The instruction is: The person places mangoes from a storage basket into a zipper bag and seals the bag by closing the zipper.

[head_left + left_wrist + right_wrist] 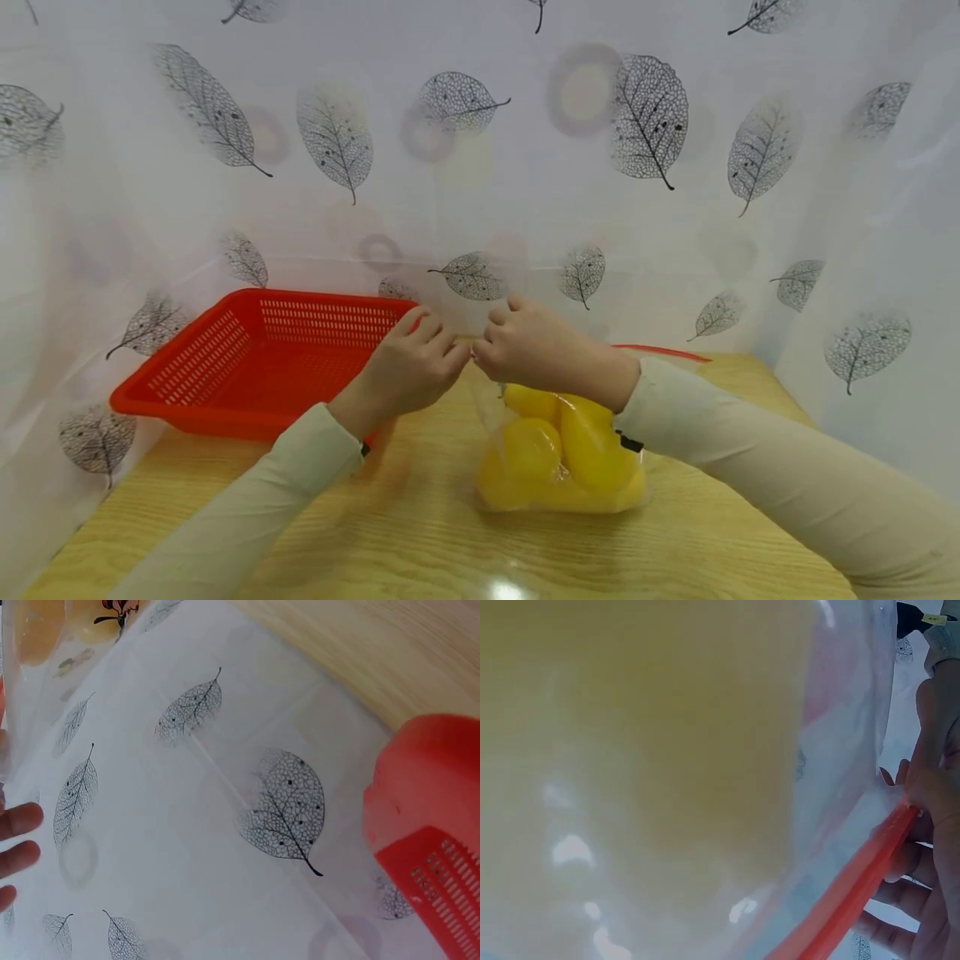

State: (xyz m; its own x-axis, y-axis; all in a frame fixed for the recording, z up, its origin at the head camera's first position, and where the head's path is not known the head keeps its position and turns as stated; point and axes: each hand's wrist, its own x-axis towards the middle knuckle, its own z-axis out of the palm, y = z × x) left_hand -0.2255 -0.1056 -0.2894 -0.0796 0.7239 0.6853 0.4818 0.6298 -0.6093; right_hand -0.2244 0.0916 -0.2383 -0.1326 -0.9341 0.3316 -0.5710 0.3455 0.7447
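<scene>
A clear plastic zip bag (517, 492) with a red strip (660, 351) along its top stands on the table, holding several yellow fruits (528, 450) whose exact kind I cannot tell. My left hand (408, 362) and right hand (536, 346) meet at the bag's upper left end, thumbs and fingertips curled in close together there. In the right wrist view, fingers pinch the end of the red strip (847, 889), and the bag's yellow contents (645, 750) fill most of the picture. Only a few fingertips (19, 821) show at the left edge of the left wrist view.
To the left, a red plastic basket (247, 421) with slotted sides sits on the wooden table (420, 550), close to my left forearm. A white curtain (510, 217) printed with dark leaves hangs behind and at both sides.
</scene>
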